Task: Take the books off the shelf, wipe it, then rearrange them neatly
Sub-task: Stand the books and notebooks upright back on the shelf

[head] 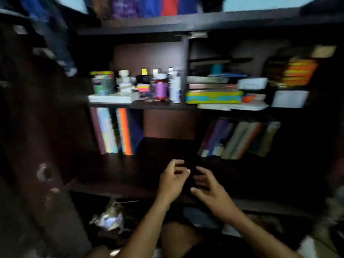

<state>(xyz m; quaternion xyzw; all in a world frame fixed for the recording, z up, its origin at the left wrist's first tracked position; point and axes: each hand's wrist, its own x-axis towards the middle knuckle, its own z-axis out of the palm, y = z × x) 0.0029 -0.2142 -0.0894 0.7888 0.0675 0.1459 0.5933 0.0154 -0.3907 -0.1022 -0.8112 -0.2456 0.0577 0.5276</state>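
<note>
Head camera looks down into a dark wooden bookcase, and the whole picture is smeared, so fine detail is hard to trust. Both hands hover over the bare middle stretch of the lower shelf (130, 175), close together but apart. The left hand (172, 180) has its fingers loosely curled with nothing in them; the right hand (210, 190) is spread and relaxed, also empty as far as I can tell.

Two groups of books are on that shelf. The upright books (113, 131) stand packed against the left wall, which keeps them straight. The leaning books (240, 139) on the right tilt over, probably because nothing props them on the open side.

On the shelf above sit a purple bottle (161, 88), a white bottle (175, 88) and a yellow tin (214, 96).

Judging by the gap between the groups, clearing looks partly done, and the hands seem poised to reach for more. No cloth shows.
</note>
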